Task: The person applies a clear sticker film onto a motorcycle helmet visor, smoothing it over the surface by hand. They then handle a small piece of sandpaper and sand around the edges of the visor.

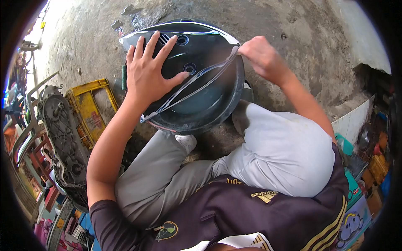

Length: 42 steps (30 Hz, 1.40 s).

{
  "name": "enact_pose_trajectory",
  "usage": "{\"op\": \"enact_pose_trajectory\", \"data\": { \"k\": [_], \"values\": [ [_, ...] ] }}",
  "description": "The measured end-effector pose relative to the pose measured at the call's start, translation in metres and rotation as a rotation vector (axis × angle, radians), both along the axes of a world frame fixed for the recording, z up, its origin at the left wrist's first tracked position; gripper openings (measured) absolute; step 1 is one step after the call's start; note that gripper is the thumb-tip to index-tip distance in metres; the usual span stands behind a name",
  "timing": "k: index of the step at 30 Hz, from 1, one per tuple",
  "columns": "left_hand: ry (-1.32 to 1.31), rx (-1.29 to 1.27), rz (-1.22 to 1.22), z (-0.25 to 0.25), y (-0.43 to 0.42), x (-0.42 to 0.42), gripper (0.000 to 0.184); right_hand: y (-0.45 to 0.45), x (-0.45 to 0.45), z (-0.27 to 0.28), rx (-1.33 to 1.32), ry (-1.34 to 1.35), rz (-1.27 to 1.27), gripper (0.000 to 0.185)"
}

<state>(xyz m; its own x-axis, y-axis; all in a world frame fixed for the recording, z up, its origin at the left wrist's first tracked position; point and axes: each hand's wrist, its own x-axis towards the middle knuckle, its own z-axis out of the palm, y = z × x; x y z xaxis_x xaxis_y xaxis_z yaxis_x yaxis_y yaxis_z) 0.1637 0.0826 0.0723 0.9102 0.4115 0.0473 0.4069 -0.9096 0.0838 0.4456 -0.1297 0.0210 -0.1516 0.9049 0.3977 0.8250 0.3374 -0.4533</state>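
Observation:
A glossy black panel (pixel 176 52) with two round holes and white edging lies across a round black basin (pixel 209 121). My left hand (pixel 148 69) presses flat on the panel's left part, its fingers spread. At the panel's right end, my right hand (pixel 266 58) is closed, with fingertips pinching the end of a thin silvery strip (pixel 199 81). The strip runs down to the panel's lower left corner. Whether it is still fixed to the panel's edge there, I cannot tell. Motion blurs the right hand slightly.
My bent legs (pixel 284 146) are close to the basin's near side. On the left sit a yellow plastic crate (pixel 92 108) and a grey metal engine cover (pixel 63 134). Assorted parts and boxes (pixel 356 192) crowd the right side. The floor (pixel 310 37) is stained concrete.

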Motion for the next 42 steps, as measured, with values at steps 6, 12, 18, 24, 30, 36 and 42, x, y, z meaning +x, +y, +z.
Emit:
{"op": "enact_pose_trajectory", "data": {
  "k": [6, 12, 18, 24, 30, 36, 42],
  "values": [
    [-0.002, 0.002, -0.003, 0.001, 0.0, 0.001, 0.089, -0.001, -0.003, 0.001, 0.008, 0.01, 0.005, 0.032],
    [0.01, 0.011, -0.003, 0.002, -0.001, 0.001, 0.091, 0.002, -0.008, 0.002, 0.008, -0.002, 0.05, 0.035],
    [0.023, 0.014, 0.006, 0.004, -0.002, 0.0, 0.091, 0.001, -0.001, 0.003, 0.005, -0.009, -0.012, 0.033],
    [0.008, 0.006, 0.005, 0.002, -0.001, -0.001, 0.091, 0.002, 0.003, -0.003, 0.011, 0.01, -0.014, 0.03],
    [0.008, 0.001, 0.004, 0.001, -0.001, 0.001, 0.09, 0.001, -0.005, 0.005, -0.01, 0.012, 0.042, 0.029],
    [0.009, 0.007, 0.001, 0.0, -0.001, 0.001, 0.09, -0.001, -0.023, 0.009, -0.019, 0.031, 0.083, 0.031],
    [0.009, 0.004, 0.008, 0.001, 0.0, -0.001, 0.09, 0.001, -0.025, 0.005, 0.015, 0.029, 0.01, 0.029]
  ]
}}
